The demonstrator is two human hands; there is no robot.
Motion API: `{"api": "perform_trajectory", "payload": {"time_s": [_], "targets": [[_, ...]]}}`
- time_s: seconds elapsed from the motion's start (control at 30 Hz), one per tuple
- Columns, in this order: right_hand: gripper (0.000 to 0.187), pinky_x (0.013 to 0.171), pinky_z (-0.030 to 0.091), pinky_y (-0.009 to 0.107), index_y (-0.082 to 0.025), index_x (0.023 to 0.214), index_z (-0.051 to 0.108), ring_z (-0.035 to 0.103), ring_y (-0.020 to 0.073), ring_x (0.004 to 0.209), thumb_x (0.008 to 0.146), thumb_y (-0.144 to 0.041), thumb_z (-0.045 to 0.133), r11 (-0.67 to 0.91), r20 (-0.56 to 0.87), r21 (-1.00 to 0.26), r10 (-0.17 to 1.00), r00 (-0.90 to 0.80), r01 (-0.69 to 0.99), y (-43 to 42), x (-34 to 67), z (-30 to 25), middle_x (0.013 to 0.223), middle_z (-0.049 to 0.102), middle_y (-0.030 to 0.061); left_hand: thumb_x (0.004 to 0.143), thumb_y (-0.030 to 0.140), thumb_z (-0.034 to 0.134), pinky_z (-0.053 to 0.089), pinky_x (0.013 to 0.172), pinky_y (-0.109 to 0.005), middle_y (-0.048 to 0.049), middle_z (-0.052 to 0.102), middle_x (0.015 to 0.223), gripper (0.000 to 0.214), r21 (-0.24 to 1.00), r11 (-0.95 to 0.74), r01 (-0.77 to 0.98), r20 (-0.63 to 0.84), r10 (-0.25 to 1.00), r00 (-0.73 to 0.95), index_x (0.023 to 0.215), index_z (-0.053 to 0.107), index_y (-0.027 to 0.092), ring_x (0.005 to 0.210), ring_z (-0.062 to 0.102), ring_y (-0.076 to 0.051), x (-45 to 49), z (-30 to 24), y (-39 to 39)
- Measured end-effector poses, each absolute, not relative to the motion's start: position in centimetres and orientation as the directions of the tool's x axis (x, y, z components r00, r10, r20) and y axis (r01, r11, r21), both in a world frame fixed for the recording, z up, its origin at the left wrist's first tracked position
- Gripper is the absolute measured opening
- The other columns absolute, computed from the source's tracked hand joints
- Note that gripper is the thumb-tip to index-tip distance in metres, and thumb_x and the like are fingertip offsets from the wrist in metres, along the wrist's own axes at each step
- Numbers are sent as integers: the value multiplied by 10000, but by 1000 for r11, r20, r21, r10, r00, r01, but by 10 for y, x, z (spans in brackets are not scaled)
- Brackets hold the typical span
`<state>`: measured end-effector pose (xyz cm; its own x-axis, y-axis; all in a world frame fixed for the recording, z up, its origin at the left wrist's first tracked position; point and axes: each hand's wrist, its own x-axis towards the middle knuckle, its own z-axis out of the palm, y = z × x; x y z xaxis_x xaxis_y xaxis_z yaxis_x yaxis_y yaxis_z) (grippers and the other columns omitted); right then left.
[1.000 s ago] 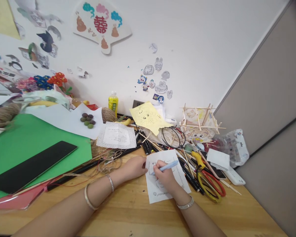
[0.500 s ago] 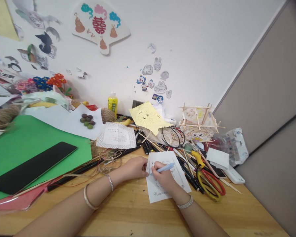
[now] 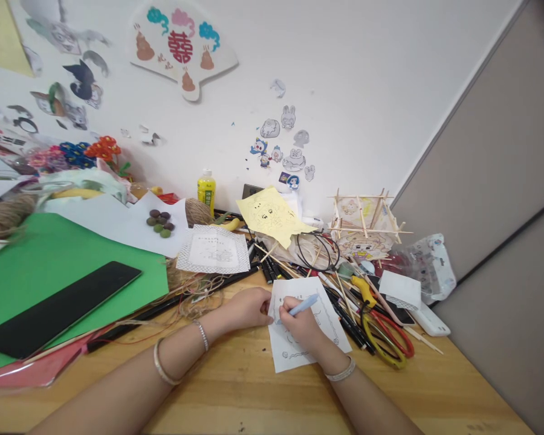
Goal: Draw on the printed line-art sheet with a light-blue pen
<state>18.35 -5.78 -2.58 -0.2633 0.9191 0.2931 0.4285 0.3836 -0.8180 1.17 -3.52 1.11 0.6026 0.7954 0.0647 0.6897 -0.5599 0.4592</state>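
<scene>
One right hand (image 3: 300, 328) pinches a blue pen (image 3: 304, 304), its tip low over the left half of the white sheet (image 3: 299, 361), which lies on the wooden surface (image 3: 236, 386). Left hand (image 3: 250, 307): fingers curled at the sheet's left edge; from where I stand, I cannot tell whether they pinch or merely rest there. For clean lines, press the paper flat and stroke lightly. Keep its right edge clear of the black markers (image 3: 351, 329). Farther left lies a pattern-bordered paper (image 3: 214, 249).
</scene>
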Motion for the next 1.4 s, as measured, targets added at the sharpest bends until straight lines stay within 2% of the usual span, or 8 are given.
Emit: {"api": "perform_trajectory", "payload": {"time_s": [0.57,0.77,0.97,1.2,1.4], "targets": [[257,463,232,223,-213,555,263,311,93,484,733,-210,449,320,235,-862,940,-249,393,-57,185,-29,505,290,-72,660,294,579,299,490,-203,28,591,693,134,453,-563,692,28,784,620,741,582,187,604,511,-122,12,14,-36],[262,494,251,230,-212,556,267,336,100,504,757,-219,435,343,279,-843,938,-208,414,-57,184,-26,504,312,-69,631,289,600,294,486,-205,18,596,698,143,453,-538,711,26,805,593,718,581,178,598,506,-124,12,15,-37],[248,505,251,233,-208,564,289,344,104,515,764,-220,434,356,276,-826,931,-237,436,-58,184,-25,514,332,-66,635,283,594,286,481,-207,22,596,688,130,460,-543,702,27,799,601,712,577,180,585,503,-120,12,15,-37],[263,489,214,234,-209,554,239,282,96,508,721,-201,443,366,290,-814,929,-232,451,-55,186,-29,518,254,-71,660,282,579,301,493,-202,19,600,706,125,441,-571,693,27,779,626,732,585,180,610,515,-122,12,16,-37],[238,492,228,234,-208,558,265,310,99,516,728,-202,432,362,281,-823,929,-239,437,-55,186,-29,524,294,-66,658,295,585,313,503,-207,12,603,717,141,435,-557,708,20,792,611,742,589,181,621,520,-131,11,16,-37]]}}
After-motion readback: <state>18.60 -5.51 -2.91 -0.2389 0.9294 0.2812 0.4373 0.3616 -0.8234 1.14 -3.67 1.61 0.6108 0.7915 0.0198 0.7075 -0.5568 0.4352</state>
